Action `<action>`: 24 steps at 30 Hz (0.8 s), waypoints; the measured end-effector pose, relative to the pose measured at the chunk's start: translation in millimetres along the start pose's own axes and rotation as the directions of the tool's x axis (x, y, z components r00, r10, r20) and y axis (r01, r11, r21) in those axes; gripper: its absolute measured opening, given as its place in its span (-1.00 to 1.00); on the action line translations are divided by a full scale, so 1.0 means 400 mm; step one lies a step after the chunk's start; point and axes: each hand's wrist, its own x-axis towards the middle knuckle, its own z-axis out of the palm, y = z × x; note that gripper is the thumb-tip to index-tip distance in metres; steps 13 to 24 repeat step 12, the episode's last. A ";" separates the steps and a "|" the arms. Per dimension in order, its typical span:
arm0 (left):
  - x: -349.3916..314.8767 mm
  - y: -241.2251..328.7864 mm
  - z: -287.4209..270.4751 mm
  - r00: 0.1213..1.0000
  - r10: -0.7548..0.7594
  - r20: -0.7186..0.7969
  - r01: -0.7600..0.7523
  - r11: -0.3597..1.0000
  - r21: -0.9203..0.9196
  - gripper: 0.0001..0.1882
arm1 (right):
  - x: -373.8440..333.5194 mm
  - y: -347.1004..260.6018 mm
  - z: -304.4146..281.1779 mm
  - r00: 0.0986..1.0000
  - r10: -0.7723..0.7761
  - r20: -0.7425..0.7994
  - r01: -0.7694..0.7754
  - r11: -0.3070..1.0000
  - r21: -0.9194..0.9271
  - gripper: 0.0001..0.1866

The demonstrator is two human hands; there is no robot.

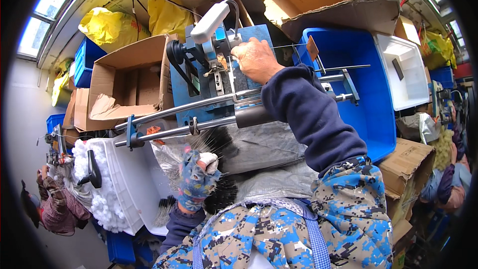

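Observation:
My right hand [256, 61] is closed at the head of a small bench machine [219, 69] with a blue base, a belt wheel and a white lamp. Its fingertips are at the machine's metal parts, and what they pinch is hidden. A thin rod sticks out to the right beyond this hand. Lower down, over my lap, my left hand [201, 167] wears a blue patterned sleeve or glove with white finger covers. Its fingers are curled round a bunch of thin wires [203, 142]. Dark bristly bundles [221, 194] lie beside it on grey sheeting [269, 149].
Two steel rails [209, 100] cross in front of the machine. A blue bin [378, 104] and white tray [403, 69] stand right; cardboard boxes [127, 79] stand around. At left, a white tub [142, 179] adjoins fluffy white material [102, 189]. Other people [62, 204] work at both sides.

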 end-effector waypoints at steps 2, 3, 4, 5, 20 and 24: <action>0.004 0.007 -0.003 0.999 -0.011 0.046 0.012 1.000 -0.018 -0.71 | 0.005 -0.005 -0.005 0.994 0.075 0.074 -0.065 0.991 -0.121 -0.82; 0.006 0.009 -0.004 0.997 -0.016 0.070 0.018 0.999 -0.026 -0.71 | 0.004 -0.008 -0.010 0.993 0.092 0.072 -0.081 0.986 -0.143 -0.81; 0.007 0.009 -0.002 0.998 0.007 0.065 -0.006 1.000 -0.012 -0.70 | -0.002 -0.009 -0.016 0.991 0.111 0.069 -0.099 0.981 -0.166 -0.81; 0.008 0.010 -0.007 0.998 0.014 0.059 -0.014 1.000 -0.006 -0.71 | -0.006 -0.012 -0.022 0.990 0.123 0.066 -0.109 0.977 -0.185 -0.81; -0.035 -0.020 0.003 0.995 -0.083 0.062 0.086 0.995 -0.058 -0.75 | -0.129 0.009 -0.062 0.991 0.117 -0.058 -0.127 0.965 -0.231 -0.31; -0.035 -0.020 0.003 0.995 -0.083 0.062 0.086 0.995 -0.058 -0.75 | -0.129 0.009 -0.062 0.991 0.117 -0.058 -0.127 0.965 -0.231 -0.31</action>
